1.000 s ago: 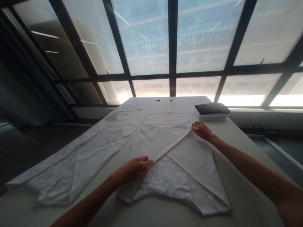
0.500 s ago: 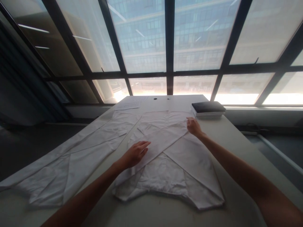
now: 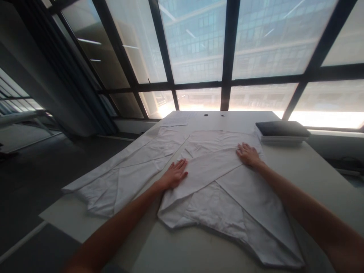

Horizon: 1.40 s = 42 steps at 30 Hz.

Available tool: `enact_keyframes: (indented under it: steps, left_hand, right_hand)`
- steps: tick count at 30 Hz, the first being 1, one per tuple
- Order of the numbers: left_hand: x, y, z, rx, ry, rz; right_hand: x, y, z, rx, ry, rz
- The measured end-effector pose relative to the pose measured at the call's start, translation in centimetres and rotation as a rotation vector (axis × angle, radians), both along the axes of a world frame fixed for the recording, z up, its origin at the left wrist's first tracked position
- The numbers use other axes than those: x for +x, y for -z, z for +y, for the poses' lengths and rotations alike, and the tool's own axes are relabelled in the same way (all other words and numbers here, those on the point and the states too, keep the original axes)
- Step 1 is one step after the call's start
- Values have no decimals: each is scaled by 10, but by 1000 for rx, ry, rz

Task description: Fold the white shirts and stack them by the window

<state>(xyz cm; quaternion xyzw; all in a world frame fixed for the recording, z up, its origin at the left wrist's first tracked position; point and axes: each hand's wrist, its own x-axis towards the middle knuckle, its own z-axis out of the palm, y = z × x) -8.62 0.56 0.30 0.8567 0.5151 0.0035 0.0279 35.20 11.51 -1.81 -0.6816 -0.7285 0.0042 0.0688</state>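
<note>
A white long-sleeved shirt [image 3: 227, 201] lies on the table with its sleeves folded across its body. My left hand [image 3: 174, 174] rests on the left part of the upper sleeve, fingers stretched out and the palm down. Farther right, my right hand [image 3: 248, 153] lies on the other end of that sleeve, its fingers spread against the cloth. Neither hand grips anything. To the left, a second white garment [image 3: 136, 172] is laid out, creased and also folded over.
A stack of folded cloth [image 3: 281, 132] with a dark top piece sits at the table's right back. A paper sheet [image 3: 174, 119] lies at the far left of the white table [image 3: 162, 250]. Beyond stand large windows [image 3: 196, 45] and a dark curtain [image 3: 74, 87].
My right hand has gone from pinching the sleeve's end to lying flat on it. My left hand has flattened on the cloth. The view has turned left.
</note>
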Motion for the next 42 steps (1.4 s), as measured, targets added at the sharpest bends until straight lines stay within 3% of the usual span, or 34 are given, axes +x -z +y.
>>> enact_keyframes:
  steps: [4, 7, 13, 18, 22, 26, 29, 33, 37, 42]
  left_hand:
    - [-29, 1, 8, 14, -56, 4]
    - [-26, -8, -1, 46, -38, -34]
    - [-7, -21, -61, -92, 326, -43]
    - [-22, -22, -95, -140, 370, -34]
    - [-35, -31, -100, -196, 421, -54]
    - [-35, -51, -96, -242, 441, -111]
    - [-21, -69, -85, -197, 408, -171]
    - [21, -81, -60, -156, 444, -197]
    - [76, -68, -43, -147, 557, -175]
    - [116, -39, -51, -178, 682, -143]
  right_hand:
    - [21, 3, 3, 12, 35, -1]
    - [22, 8, 1, 67, 38, 1]
    - [22, 12, 4, 92, 32, 3]
    - [24, 11, 7, 76, 38, 14]
    - [18, 5, -1, 157, 34, 9]
    - [4, -11, -29, 241, -49, 56]
    - [-12, -21, -59, 203, -129, 130]
    - [-31, -23, -101, 96, -197, 193]
    - [-38, -13, -130, 48, -249, 158]
    - [-30, -3, -141, 78, -204, 121]
